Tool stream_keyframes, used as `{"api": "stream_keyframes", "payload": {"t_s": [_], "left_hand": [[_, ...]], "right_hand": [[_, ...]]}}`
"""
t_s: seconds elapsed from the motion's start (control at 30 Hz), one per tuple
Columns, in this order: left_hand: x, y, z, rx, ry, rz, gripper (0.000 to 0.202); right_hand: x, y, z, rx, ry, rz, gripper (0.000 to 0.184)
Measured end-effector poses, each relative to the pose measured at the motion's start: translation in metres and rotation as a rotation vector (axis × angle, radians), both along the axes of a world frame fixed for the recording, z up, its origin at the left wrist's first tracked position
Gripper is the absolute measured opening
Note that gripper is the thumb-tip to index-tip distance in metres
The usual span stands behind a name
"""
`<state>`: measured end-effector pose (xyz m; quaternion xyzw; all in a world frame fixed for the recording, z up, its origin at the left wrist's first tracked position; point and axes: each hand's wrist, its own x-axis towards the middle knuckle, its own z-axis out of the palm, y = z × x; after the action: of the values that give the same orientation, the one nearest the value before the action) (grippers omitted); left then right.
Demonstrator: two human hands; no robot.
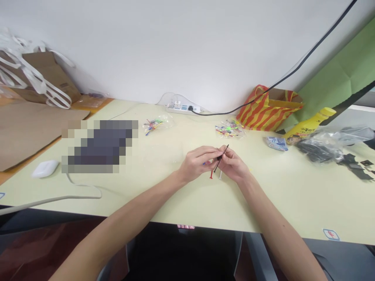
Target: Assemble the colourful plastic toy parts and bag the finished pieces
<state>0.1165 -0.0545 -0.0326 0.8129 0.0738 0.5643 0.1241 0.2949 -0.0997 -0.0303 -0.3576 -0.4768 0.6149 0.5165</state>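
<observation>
My left hand (195, 163) and my right hand (233, 164) meet over the table, both with fingers pinched together. Between them they hold a thin black plastic stick (217, 165), slanted with its top leaning right. A small dark part of it sits at the fingertips, and the fingers hide its exact shape. Below the hands show a red stick (211, 175) and a white stick (220, 175), each with a widened end. Something blue and red peeks out under my left fingers, mostly covered.
Clear bags of colourful plastic pieces (154, 125) (230, 128) lie farther back. A power strip (181, 108) sits by the wall. On the right are a striped bag (263, 113), a yellow bottle (307, 127) and a blue packet (277, 143). A white case (45, 169) lies left.
</observation>
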Motion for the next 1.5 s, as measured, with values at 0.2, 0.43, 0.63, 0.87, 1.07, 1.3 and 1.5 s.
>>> {"api": "stream_keyframes", "payload": {"t_s": [0.2, 0.43, 0.63, 0.87, 1.07, 1.3, 1.5], "left_hand": [[0.0034, -0.0014, -0.0012, -0.018, -0.001, 0.022, 0.031], [0.0015, 0.0018, -0.0017, 0.038, 0.022, 0.034, 0.033], [-0.0008, 0.0036, -0.0027, 0.041, 0.074, 0.032, 0.034], [0.0021, 0.0002, -0.0051, 0.02, 0.032, 0.103, 0.03], [0.0041, -0.0022, -0.0046, -0.029, 0.006, 0.127, 0.025], [0.0029, -0.0022, -0.0063, -0.054, 0.014, 0.126, 0.024], [0.0007, -0.0004, -0.0034, 0.016, 0.02, 0.126, 0.031]], "right_hand": [[0.0002, -0.0006, 0.0022, 0.022, 0.099, 0.01, 0.035], [0.0029, 0.0011, -0.0008, 0.039, 0.151, 0.049, 0.026], [-0.0023, -0.0003, 0.0003, 0.041, 0.148, 0.028, 0.025], [-0.0035, 0.0019, 0.0002, -0.001, 0.162, -0.041, 0.026], [-0.0015, 0.0048, -0.0039, 0.022, 0.154, -0.07, 0.025], [-0.0015, 0.0052, -0.0032, 0.032, 0.11, -0.092, 0.026], [-0.0033, 0.0046, -0.0026, 0.041, 0.116, -0.094, 0.023]]}}
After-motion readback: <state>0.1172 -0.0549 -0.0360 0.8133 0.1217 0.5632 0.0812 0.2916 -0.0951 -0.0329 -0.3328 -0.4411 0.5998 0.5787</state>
